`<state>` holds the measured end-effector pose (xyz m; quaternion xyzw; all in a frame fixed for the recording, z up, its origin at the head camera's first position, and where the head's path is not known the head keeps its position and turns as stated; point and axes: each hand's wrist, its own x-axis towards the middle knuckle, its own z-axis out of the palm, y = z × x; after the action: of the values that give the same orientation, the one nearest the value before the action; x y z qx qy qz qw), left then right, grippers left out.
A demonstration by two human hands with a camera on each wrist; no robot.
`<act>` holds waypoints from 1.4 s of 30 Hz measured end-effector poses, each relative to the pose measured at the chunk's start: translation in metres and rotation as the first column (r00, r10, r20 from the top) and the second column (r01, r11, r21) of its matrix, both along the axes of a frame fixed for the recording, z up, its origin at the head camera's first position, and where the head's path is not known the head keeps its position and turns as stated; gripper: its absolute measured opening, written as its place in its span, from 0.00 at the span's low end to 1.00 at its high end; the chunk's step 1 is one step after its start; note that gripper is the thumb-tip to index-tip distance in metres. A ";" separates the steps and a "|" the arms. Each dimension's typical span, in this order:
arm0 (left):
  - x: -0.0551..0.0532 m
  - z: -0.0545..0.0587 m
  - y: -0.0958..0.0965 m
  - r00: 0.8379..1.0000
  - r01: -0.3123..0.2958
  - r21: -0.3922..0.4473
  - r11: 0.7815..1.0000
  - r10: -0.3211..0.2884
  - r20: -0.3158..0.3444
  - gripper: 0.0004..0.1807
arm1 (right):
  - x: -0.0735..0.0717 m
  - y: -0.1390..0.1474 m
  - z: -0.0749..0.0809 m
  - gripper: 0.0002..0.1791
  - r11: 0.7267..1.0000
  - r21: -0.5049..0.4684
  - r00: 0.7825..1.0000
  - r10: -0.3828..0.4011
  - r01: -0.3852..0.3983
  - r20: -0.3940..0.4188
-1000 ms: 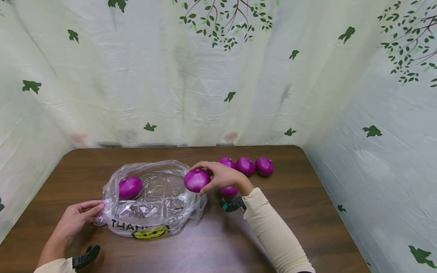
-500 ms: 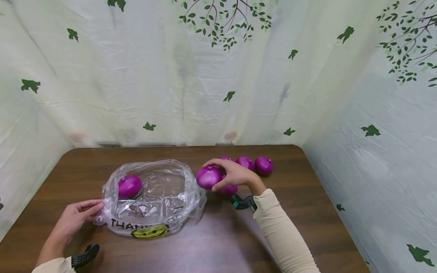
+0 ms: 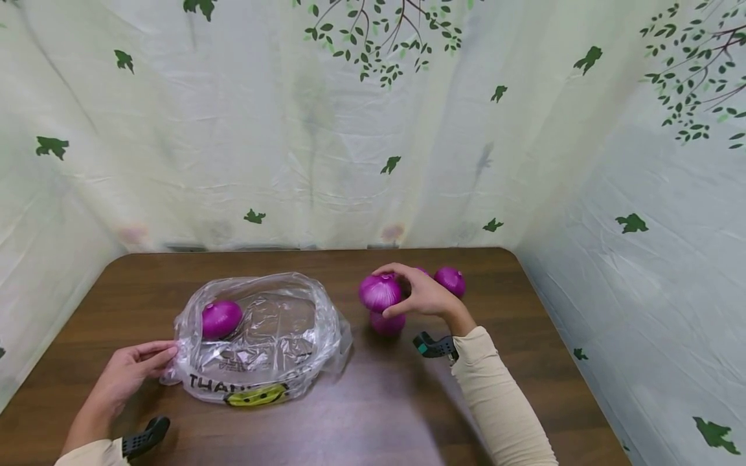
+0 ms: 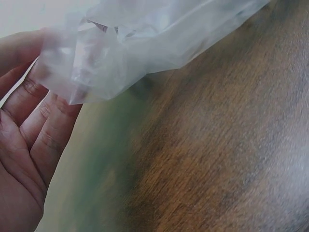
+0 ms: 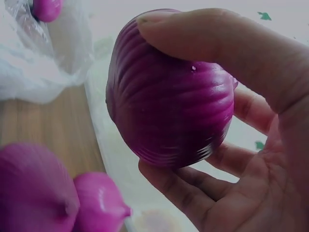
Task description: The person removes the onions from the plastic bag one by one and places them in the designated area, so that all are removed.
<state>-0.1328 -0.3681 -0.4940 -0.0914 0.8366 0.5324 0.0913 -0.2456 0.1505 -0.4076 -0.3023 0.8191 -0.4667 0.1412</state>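
Note:
My right hand [image 3: 424,294] grips a red onion [image 3: 380,293], thumb on the near side and fingers round the far side. The right wrist view shows this onion [image 5: 169,96] raised above the table. Just below it in the head view sits another red onion [image 3: 387,324]. At the left, my left hand [image 3: 131,372] pinches the edge of a clear plastic bag [image 3: 335,346], its mouth spread wide. Inside the bag lies one red onion [image 3: 221,319]. The bag's crumpled edge [image 4: 96,72] covers the left fingertips in the left wrist view.
A red onion [image 3: 450,281] sits near the table's back right, and another [image 3: 422,270] is mostly hidden behind the right hand. The brown wooden table [image 3: 373,414] ends at a pale curtain [image 3: 326,162] printed with leaves. A curtain also hangs at the right.
My right hand has carried the held onion rightward and slightly back, from over the bag's right rim to above the loose onions. The left hand and the bag stay put.

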 end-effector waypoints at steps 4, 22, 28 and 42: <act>0.000 -0.002 0.001 1.000 -0.001 0.011 1.000 0.002 -0.022 0.20 | 0.000 0.012 -0.003 0.39 0.999 -0.023 0.999 -0.036 0.036 -0.003; -0.001 0.003 0.001 1.000 0.001 0.003 1.000 -0.001 0.008 0.26 | 0.020 0.042 0.005 0.38 0.994 -0.002 0.993 -0.108 0.108 -0.042; -0.001 0.003 0.001 1.000 -0.002 -0.020 1.000 0.003 0.014 0.28 | 0.010 0.057 -0.016 0.39 0.993 -0.007 0.990 -0.117 0.117 -0.072; 0.001 0.004 0.001 1.000 0.004 -0.030 1.000 -0.004 0.014 0.28 | 0.012 0.073 -0.031 0.39 0.986 0.052 0.983 -0.152 0.158 -0.099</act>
<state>-0.1317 -0.3670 -0.4896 -0.0947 0.8439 0.5191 0.0969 -0.2336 0.2232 -0.4382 -0.2550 0.8595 -0.4366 0.0744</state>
